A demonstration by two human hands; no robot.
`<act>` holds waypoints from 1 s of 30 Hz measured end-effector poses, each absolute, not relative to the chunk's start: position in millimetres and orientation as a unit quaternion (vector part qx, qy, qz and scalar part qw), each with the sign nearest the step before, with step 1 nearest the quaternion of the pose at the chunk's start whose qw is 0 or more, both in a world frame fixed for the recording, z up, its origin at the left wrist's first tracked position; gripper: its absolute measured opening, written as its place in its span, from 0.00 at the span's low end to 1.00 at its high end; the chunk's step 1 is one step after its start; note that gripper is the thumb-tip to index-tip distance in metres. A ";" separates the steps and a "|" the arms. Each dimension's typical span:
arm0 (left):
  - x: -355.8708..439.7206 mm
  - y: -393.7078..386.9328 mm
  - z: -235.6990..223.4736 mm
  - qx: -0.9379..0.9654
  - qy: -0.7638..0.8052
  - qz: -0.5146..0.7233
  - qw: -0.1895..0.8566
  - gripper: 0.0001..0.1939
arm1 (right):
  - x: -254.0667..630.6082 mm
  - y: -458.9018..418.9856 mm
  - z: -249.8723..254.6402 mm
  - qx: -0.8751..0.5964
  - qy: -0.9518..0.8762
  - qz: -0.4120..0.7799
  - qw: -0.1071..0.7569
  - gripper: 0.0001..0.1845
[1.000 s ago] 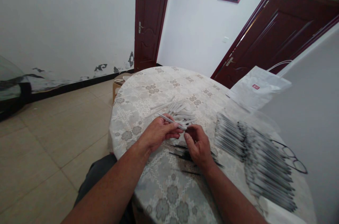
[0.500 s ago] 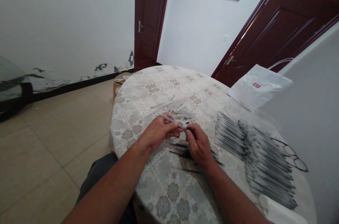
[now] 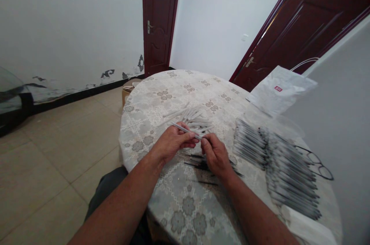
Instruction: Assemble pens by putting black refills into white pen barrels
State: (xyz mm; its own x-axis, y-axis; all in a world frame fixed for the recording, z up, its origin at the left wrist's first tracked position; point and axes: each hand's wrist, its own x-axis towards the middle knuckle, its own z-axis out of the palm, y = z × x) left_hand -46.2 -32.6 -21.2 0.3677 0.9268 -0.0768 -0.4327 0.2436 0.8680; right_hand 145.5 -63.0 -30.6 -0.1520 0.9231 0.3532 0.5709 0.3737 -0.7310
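My left hand (image 3: 179, 139) is closed around a slim grey-white pen barrel (image 3: 179, 126), whose far end sticks out up and to the left. At the barrel's near end, my right hand (image 3: 215, 156) pinches with thumb and fingers; its fingers hide what exactly is at that tip. Just beyond my hands lies a loose pile of white pen barrels (image 3: 196, 117). Thin black rods (image 3: 198, 162), which look like pen refills, lie on the cloth beneath and beside my right hand.
Rows of grey pens with dark ends (image 3: 293, 177) cover the table's right side, beside eyeglasses (image 3: 320, 168). A white bag (image 3: 281, 92) stands behind them. White wrapping (image 3: 308, 227) lies at the near right. The round table wears a patterned tablecloth (image 3: 189, 208).
My right fingers have closed in from slightly apart to a pinch at the barrel's near end. My left hand keeps its hold. The view has shifted a little.
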 end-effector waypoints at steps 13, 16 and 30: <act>-46.7 -32.2 -21.3 0.417 0.320 0.473 0.707 0.18 | 143.0 -59.0 -18.1 -0.514 -0.559 0.517 0.396 0.28; -43.9 -31.6 -23.9 0.449 0.315 0.464 0.695 0.17 | 150.6 -63.6 -13.5 -0.511 -0.562 0.520 0.390 0.26; -45.2 -45.3 -23.0 0.762 0.463 0.312 0.327 0.06 | 239.7 -88.4 -12.7 -0.590 -0.565 0.280 0.505 0.15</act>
